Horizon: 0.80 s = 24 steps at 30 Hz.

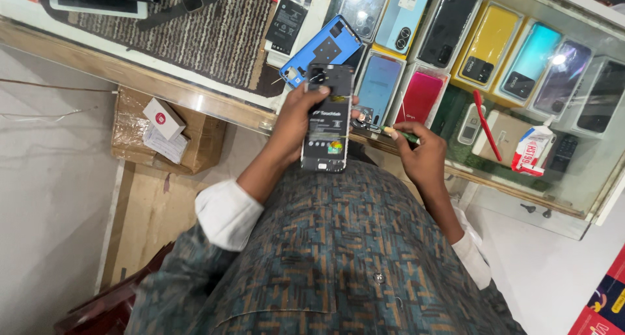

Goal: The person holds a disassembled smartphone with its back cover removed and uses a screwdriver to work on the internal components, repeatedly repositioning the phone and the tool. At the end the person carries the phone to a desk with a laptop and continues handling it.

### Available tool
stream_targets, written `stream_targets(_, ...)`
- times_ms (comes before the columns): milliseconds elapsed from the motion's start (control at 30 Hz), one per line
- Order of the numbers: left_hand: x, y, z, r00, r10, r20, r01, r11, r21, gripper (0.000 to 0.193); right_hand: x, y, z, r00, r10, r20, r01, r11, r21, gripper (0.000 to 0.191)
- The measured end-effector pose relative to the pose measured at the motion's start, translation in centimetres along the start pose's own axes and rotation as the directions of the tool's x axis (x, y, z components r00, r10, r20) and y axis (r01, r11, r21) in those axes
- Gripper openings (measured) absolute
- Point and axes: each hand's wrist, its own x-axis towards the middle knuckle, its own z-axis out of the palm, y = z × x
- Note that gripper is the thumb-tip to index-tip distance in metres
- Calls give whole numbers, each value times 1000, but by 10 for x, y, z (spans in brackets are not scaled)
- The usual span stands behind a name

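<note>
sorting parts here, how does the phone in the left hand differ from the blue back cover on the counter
The opened phone is held upright in the left hand, while the blue back cover lies tilted on the glass counter. The phone shows a black battery and grey internals; the cover is a thin blue shell. Both show inner sides, with camera areas at the top.

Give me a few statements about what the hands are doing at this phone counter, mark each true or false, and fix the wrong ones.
1. The left hand holds an opened phone with its back cover off. True.
2. The right hand is empty. False: it grips a green-handled tool.
3. A blue back cover lies on the glass counter beyond the phone. True.
4. The red toothbrush is in the left hand. False: it lies on the counter.
5. The cardboard box sits on the counter. False: it sits below it.
</note>
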Motion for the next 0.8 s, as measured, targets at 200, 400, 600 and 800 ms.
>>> stream_targets(200,36,-11,-3,983,-181,-14,182,979,91,38,6,2,4,993,-113,-35,116,988,106,19)
stream_targets(400,36,-3,-10,977,-215,-11,212,953,214,41,1,-4,8,982,189,-24,-173,936,308,30)
stream_targets(600,30,0,-15,980,-199,-30,201,966,164,40,0,-2,5,988,146,50,-153,880,450,33)
stream_targets(800,27,-2,-20,994,-98,-50,102,990,97,36,2,5,-1,984,173,52,-179,900,398,33)
